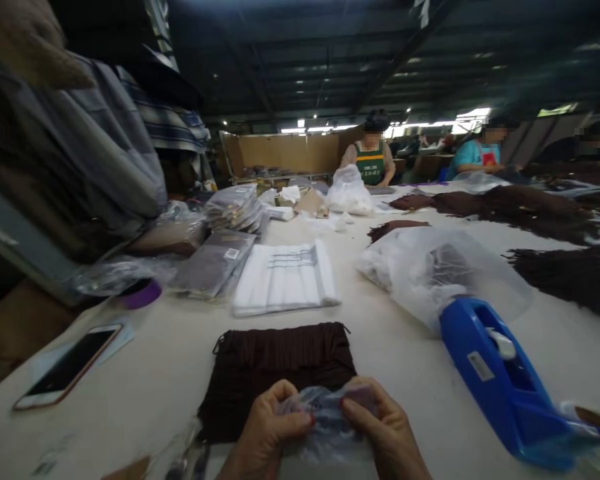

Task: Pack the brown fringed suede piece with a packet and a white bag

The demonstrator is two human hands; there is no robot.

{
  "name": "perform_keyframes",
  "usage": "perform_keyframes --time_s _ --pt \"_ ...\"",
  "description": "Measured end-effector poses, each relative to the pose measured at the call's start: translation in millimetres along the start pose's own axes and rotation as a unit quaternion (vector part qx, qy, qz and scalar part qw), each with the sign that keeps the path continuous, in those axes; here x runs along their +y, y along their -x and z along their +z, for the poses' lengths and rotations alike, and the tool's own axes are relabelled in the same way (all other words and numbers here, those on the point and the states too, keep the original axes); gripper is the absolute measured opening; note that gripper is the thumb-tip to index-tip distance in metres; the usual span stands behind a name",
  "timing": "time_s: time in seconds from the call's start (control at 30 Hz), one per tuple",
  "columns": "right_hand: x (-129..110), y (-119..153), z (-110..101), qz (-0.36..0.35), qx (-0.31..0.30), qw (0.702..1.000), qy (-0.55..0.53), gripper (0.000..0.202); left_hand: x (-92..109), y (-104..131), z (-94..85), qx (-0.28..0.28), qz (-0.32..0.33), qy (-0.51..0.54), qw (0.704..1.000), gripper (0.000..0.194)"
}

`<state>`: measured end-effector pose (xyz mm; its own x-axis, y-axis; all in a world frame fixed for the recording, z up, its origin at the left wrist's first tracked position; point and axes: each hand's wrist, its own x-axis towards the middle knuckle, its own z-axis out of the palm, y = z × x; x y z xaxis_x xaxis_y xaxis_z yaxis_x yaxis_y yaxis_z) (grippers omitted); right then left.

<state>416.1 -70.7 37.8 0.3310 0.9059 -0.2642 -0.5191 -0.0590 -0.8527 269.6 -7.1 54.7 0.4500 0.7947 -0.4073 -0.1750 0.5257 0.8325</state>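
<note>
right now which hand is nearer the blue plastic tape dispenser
Right. The right hand pinches the clear plastic bag on the side toward the blue plastic tape dispenser; the left hand grips the bag's far side.

Matt brown fringed cloth (280,367); glossy blue plastic tape dispenser (500,380)

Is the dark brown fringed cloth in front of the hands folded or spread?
Folded: the brown cloth lies as a compact flat rectangle on the table, just beyond both hands.
</note>
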Motion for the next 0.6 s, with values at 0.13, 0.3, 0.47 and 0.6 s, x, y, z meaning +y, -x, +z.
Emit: perform_keyframes --time_s 0.13,0.3,0.47,0.6 --pt "21.7 -3.5 16.2 0.043 -0.008 0.999 0.0 0.037 -8.0 11.1 -41.6 0.102 0.054 -0.058 0.992 0.041" --pt "16.2 -27.9 36.1 -0.107 -0.003 0.963 0.248 0.039 13.9 -6.1 -69.3 0.196 0.181 -0.358 0.895 0.026" --pt "26.0 -69.2 43.1 -0.305 0.096 0.759 0.567 0.062 27.7 -44.3 -75.0 0.266 0.258 -0.589 0.718 0.02" --pt "48.3 -85.3 39.3 -0.32 0.14 0.69 0.634 0.073 20.5 -53.6 -75.8 0.279 0.282 -0.654 0.644 0.017"
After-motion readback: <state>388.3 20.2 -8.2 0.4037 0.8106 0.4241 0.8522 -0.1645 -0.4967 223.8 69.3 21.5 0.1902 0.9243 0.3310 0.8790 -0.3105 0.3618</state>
